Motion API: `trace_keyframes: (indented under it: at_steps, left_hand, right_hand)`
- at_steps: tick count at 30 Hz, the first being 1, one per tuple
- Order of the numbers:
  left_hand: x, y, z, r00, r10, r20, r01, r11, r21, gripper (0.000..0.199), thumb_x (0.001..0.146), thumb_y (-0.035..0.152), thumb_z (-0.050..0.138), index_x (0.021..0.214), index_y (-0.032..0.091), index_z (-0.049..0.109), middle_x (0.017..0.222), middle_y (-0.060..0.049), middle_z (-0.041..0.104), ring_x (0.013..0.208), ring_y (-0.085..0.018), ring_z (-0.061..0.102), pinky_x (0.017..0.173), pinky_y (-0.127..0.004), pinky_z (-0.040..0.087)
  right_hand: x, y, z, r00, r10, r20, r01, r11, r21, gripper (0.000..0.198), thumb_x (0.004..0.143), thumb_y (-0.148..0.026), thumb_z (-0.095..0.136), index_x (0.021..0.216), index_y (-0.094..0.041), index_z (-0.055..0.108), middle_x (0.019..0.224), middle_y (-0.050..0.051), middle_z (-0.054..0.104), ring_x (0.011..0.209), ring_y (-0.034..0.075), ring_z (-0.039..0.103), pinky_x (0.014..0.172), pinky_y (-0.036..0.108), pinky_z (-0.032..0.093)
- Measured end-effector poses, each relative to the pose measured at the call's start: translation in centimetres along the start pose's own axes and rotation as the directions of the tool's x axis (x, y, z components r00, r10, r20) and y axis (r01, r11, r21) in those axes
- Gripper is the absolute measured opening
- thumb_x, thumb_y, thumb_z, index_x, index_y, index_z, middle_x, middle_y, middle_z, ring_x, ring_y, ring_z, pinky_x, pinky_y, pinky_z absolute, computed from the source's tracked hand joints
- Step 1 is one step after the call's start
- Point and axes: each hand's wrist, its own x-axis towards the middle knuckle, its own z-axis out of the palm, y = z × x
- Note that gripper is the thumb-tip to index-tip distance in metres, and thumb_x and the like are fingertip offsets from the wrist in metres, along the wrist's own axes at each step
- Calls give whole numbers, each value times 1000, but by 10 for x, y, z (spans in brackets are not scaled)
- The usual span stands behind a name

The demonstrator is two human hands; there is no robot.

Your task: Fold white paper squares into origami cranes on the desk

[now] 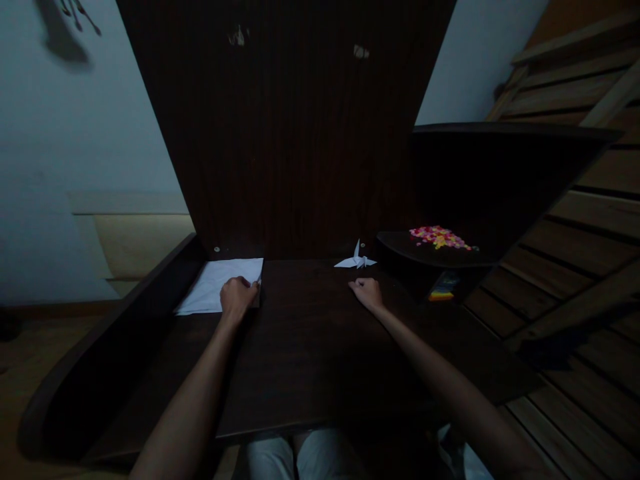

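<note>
My left hand [239, 297] is closed in a fist and rests on the right part of some white paper [205, 287] lying on the dark wooden desk. Its thumb lies near the paper's right edge, and I see no object in its fingers. On the bare desk top to the right, my right hand [367, 293] is also curled shut, with nothing showing in it. Just beyond that hand, apart from it, stands a white folded paper crane [356, 262] close to the desk's back panel.
A small corner shelf [395, 243] at the right carries a heap of pink, red and yellow bits [440, 237]. Beneath it sits a small item with a yellow and orange edge [442, 295]. A raised side panel [100, 353] bounds the desk at left; wooden slats [595, 227] stand at right.
</note>
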Motion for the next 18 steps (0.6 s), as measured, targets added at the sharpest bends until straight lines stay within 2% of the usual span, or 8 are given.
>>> trace_keyframes:
  at_steps: [5, 10, 12, 14, 15, 18]
  left_hand:
    - [-9, 6, -6, 992, 102, -73, -90, 984, 152, 33, 85, 32, 42, 91, 12, 69, 94, -18, 69, 86, -30, 64, 65, -34, 44]
    - [-22, 17, -13, 947, 272, -169, -221, 938, 268, 33, 89, 27, 35, 90, 13, 65, 95, -16, 65, 89, -29, 61, 63, -33, 43]
    - [-30, 24, -14, 932, 315, -176, -261, 925, 274, 31, 90, 28, 36, 89, 14, 64, 95, -15, 64, 90, -28, 61, 61, -32, 42]
    - [-41, 32, -12, 915, 364, -177, -316, 916, 248, 31, 91, 29, 36, 89, 15, 63, 97, -13, 64, 84, -26, 61, 59, -31, 42]
    - [-47, 37, -9, 899, 408, -162, -368, 902, 228, 31, 91, 29, 35, 90, 15, 63, 97, -13, 64, 81, -24, 62, 59, -30, 42]
    - [-65, 48, 0, 820, 556, -139, -539, 830, 139, 30, 92, 26, 35, 88, 16, 62, 94, -11, 65, 77, -19, 63, 58, -26, 43]
  right_hand:
    - [-9, -8, 8, 996, -86, -6, 86, 991, 99, 35, 75, -35, 51, 45, -18, 48, 45, -4, 45, 51, 12, 49, 51, 21, 30]
    - [-11, -16, 9, 990, -120, -77, 131, 978, 162, 43, 80, -43, 46, 45, -18, 45, 46, -4, 42, 50, 10, 42, 53, 22, 31]
    - [-14, -24, 8, 987, -116, -110, 146, 935, 324, 44, 81, -48, 46, 51, -17, 50, 49, -3, 44, 52, 10, 43, 54, 22, 33]
    - [-19, -35, 8, 982, -188, -8, 164, 832, 530, 39, 79, -52, 52, 63, -17, 58, 58, -1, 54, 58, 12, 49, 55, 22, 38]
    - [-22, -41, 9, 969, -237, 68, 137, 745, 652, 37, 79, -53, 53, 74, -16, 62, 66, 1, 59, 61, 13, 52, 54, 22, 40]
    - [-36, -61, 12, 875, -413, 253, -42, 456, 889, 48, 77, -54, 57, 109, -18, 58, 103, 10, 65, 79, 18, 62, 53, 25, 48]
